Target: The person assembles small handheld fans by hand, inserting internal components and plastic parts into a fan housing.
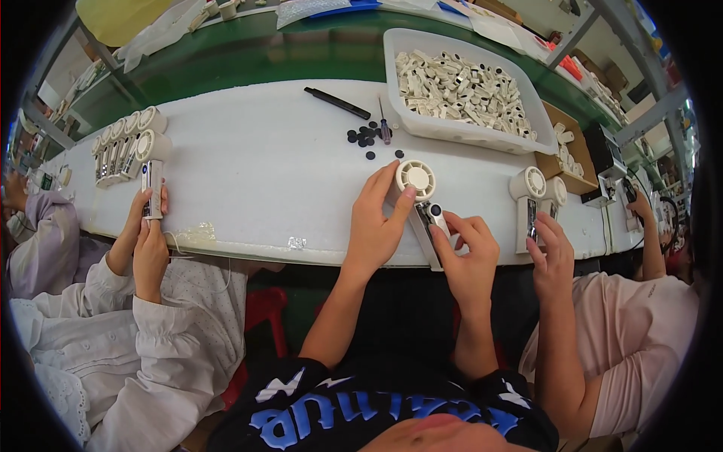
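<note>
One white handheld fan is being held at the near edge of the desk, its round head being clasped by the left grip, and a small white cover is being pinched narrowly at the handle by the right grip. Further back, space is being taken up by black discs, a screwdriver and a plastic bin.

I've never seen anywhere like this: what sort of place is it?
Probably an assembly workshop: a translucent bin holds small cream parts, matching fan-like devices form a row, and co-workers handle similar ones along one white table.
</note>
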Available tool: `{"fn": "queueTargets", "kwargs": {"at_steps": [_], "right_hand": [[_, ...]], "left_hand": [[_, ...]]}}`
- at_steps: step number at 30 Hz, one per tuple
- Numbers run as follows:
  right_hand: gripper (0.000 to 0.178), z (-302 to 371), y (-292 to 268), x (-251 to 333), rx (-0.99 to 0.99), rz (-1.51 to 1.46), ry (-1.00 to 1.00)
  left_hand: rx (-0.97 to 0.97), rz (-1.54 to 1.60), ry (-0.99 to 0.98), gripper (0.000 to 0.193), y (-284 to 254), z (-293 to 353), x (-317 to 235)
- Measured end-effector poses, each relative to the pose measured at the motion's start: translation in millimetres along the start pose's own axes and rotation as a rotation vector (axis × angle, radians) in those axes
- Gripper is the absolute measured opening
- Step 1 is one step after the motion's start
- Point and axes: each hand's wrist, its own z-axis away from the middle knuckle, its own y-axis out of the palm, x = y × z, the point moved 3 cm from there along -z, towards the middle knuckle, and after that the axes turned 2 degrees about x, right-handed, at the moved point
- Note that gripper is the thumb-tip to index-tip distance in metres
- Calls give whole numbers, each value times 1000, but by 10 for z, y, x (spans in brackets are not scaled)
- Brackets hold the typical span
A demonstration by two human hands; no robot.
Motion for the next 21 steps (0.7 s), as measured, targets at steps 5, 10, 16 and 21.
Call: {"fn": "queueTargets", "kwargs": {"at_steps": [5,10,16,21], "right_hand": [[26,-103,8,26,67,77,-3],[25,-111,45,91,115,101,-31],[22,-183,57,84,158,52,37],[22,-104,123,33,70,-49,92]], "left_hand": [[-6,-16,-1,49,10,-9,-39],[-10,-9,-31,47,-7,6,-22],[-7,-48,14,48,26,-11,-38],[-36,-107,23,47,24,-29,-30]]}}
